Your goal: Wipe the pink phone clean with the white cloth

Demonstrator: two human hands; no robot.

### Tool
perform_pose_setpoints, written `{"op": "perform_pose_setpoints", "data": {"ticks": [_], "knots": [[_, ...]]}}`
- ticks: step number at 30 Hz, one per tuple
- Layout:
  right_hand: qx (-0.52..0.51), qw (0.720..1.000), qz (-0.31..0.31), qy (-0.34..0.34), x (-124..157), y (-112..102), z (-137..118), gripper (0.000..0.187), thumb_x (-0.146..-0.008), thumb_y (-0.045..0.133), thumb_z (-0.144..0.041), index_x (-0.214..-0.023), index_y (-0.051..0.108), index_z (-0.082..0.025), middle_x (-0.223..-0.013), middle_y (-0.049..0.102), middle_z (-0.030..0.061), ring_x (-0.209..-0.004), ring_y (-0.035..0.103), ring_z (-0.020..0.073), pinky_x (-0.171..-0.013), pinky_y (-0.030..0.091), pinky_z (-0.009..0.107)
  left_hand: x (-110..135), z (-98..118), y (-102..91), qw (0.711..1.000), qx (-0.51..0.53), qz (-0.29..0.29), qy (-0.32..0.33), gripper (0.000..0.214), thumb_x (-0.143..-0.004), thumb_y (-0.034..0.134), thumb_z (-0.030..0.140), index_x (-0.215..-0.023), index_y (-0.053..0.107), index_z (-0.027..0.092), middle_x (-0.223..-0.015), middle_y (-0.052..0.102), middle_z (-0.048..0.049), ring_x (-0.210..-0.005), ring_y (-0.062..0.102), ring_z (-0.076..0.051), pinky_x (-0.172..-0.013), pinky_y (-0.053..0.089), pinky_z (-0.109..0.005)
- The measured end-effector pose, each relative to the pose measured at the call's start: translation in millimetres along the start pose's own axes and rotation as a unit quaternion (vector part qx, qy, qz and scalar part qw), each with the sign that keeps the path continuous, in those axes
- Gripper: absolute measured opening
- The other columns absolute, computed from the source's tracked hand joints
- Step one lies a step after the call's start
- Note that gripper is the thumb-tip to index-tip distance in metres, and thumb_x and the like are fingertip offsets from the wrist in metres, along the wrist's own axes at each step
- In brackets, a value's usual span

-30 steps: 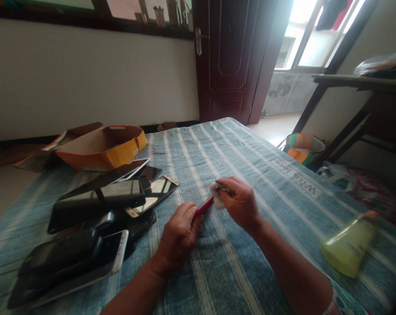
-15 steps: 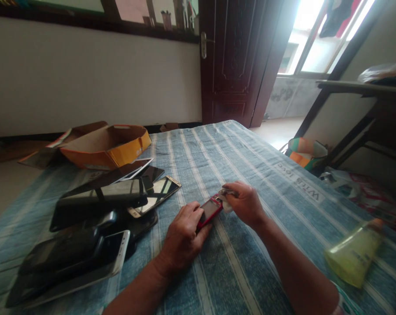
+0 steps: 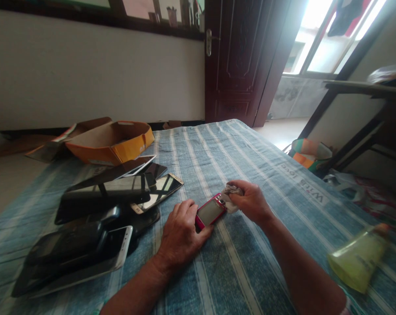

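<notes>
A pink mobile phone point(image 3: 211, 211) with a grey screen lies face up on the striped blue cloth. My left hand point(image 3: 182, 227) grips its near end, thumb on one side and fingers on the other. In my right hand point(image 3: 252, 201) a crumpled whitish cloth point(image 3: 231, 197) is pinched, and it touches the phone's far end by the keys. Just left of my left hand, a gold-framed smartphone point(image 3: 158, 193) rests among several dark phones and tablets.
An open orange cardboard box point(image 3: 109, 142) stands at the back left. A white-edged tablet point(image 3: 119, 249) lies at the near left. On the right is a yellowish transparent container point(image 3: 357, 258). The bed or table cover point(image 3: 250, 162) reaches toward a dark red door point(image 3: 237, 61).
My right hand with the cloth has shifted slightly right along the phone's key end, and more of the phone's screen shows. The whole view has shifted a little.
</notes>
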State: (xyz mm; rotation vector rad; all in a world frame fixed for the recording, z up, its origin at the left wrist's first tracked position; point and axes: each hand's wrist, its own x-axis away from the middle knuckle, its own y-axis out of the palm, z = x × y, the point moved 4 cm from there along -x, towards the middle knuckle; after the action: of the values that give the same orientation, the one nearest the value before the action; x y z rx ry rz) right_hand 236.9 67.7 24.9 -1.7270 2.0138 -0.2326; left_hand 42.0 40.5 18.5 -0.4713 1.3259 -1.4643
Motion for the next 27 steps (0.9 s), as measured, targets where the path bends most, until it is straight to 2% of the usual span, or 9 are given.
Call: {"op": "perform_pose_setpoints", "data": {"ticks": [2, 4, 8, 11, 15, 22, 27], "knots": [[0.015, 1.0, -0.021, 0.003, 1.8, 2.9, -3.1, 0.023, -0.073, 0.06, -0.015, -0.092, 0.073, -0.019, -0.08, 0.071, -0.0004, -0.073, 0.065, 0.0146, -0.067, 0.049, 0.025, 0.0, 0.1, 0.6, 1.0, -0.006, 0.0, 0.003, 0.029, -0.075, 0.067, 0.037, -0.091, 0.062, 0.013, -0.106, 0.063, -0.0156, -0.097, 0.058, -0.031, -0.084, 0.053, -0.047], [0.075, 0.996, -0.04, -0.016, 4.1, 5.7, -8.1, 0.02, -0.075, 0.06, -0.012, -0.087, 0.073, -0.02, -0.077, 0.067, -0.0004, -0.071, 0.062, 0.0134, -0.065, 0.045, 0.023, 0.4, -0.5, 1.4, 1.0, -0.006, 0.007, 0.005, 0.029, -0.076, 0.066, 0.038, -0.089, 0.062, 0.012, -0.106, 0.063, -0.0159, -0.097, 0.058, -0.031, -0.083, 0.053, -0.047], [0.212, 0.971, -0.084, -0.075, 10.5, 10.9, -19.9, 0.019, -0.081, 0.056, -0.01, -0.074, 0.071, -0.02, -0.073, 0.057, -0.0005, -0.068, 0.055, 0.0113, -0.063, 0.037, 0.022, 1.0, -0.5, 2.9, 1.0, 0.003, 0.016, 0.015, 0.027, -0.076, 0.066, 0.037, -0.088, 0.062, 0.013, -0.104, 0.063, -0.0146, -0.095, 0.058, -0.03, -0.083, 0.053, -0.045], [0.267, 0.953, -0.116, -0.088, 16.8, 13.8, -26.6, 0.018, -0.086, 0.055, -0.015, -0.074, 0.068, -0.021, -0.078, 0.056, 0.0002, -0.071, 0.054, 0.0114, -0.064, 0.035, 0.022, 1.0, 0.5, 2.7, 1.0, 0.004, 0.017, 0.019, 0.024, -0.076, 0.066, 0.035, -0.087, 0.062, 0.014, -0.103, 0.063, -0.0137, -0.094, 0.057, -0.029, -0.082, 0.053, -0.045], [0.313, 0.935, -0.148, -0.082, 22.8, 17.0, -28.2, 0.007, -0.085, 0.061, -0.023, -0.089, 0.066, -0.022, -0.085, 0.056, 0.0009, -0.071, 0.052, 0.0124, -0.062, 0.033, 0.023, 0.8, 2.0, 2.0, 1.0, 0.001, 0.014, 0.021, 0.021, -0.076, 0.065, 0.033, -0.086, 0.061, 0.015, -0.101, 0.063, -0.0127, -0.093, 0.057, -0.028, -0.081, 0.052, -0.044], [0.354, 0.919, -0.146, -0.099, 23.7, 20.2, -24.2, 0.02, -0.085, 0.049, -0.007, -0.078, 0.064, -0.019, -0.079, 0.055, 0.0018, -0.069, 0.05, 0.0123, -0.06, 0.03, 0.024, 1.0, 2.2, 3.1, 1.0, 0.004, 0.007, 0.017, 0.022, -0.076, 0.065, 0.033, -0.088, 0.061, 0.015, -0.099, 0.063, -0.0133, -0.093, 0.057, -0.029, -0.08, 0.052, -0.043], [0.375, 0.898, -0.186, -0.134, 37.1, 34.7, -39.3, 0.022, -0.079, 0.05, -0.002, -0.08, 0.065, -0.019, -0.088, 0.06, 0.0042, -0.068, 0.052, 0.0131, -0.058, 0.03, 0.026, 1.2, 0.9, 4.1, 1.0, 0.02, -0.002, 0.017, 0.027, -0.08, 0.061, 0.039, -0.088, 0.061, 0.014, -0.098, 0.063, -0.0143, -0.091, 0.057, -0.029, -0.079, 0.052, -0.045]]}}
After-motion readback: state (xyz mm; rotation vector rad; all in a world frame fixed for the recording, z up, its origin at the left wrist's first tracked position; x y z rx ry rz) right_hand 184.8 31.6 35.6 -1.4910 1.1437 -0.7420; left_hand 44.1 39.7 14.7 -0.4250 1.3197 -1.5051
